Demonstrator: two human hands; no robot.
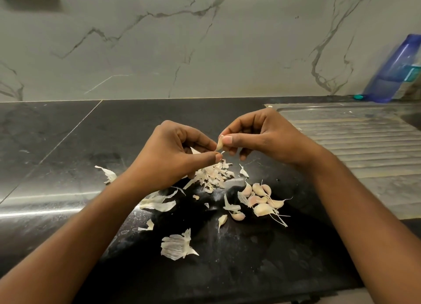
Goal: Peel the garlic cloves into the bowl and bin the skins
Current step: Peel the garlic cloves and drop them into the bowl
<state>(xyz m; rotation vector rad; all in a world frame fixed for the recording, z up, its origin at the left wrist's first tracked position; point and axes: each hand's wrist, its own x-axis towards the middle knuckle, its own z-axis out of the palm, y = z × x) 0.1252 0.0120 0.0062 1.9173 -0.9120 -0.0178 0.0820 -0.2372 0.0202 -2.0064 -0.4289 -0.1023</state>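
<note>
One wide-angle view is taken from the person's head, aimed forward and down over a dark counter (68, 133) toward a marble wall (159, 48). The left hand (173, 158) and right hand (264, 137) are framed close, near the centre.

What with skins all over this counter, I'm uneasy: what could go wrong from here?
1. The clove is only pinched between the fingertips of the left hand and right hand; if it slips, it may drop into the skin pile below.
2. Loose skins lie against the unpeeled cloves, so scraps could get gathered with them.
3. No bowl is in view for the peeled clove.
</note>
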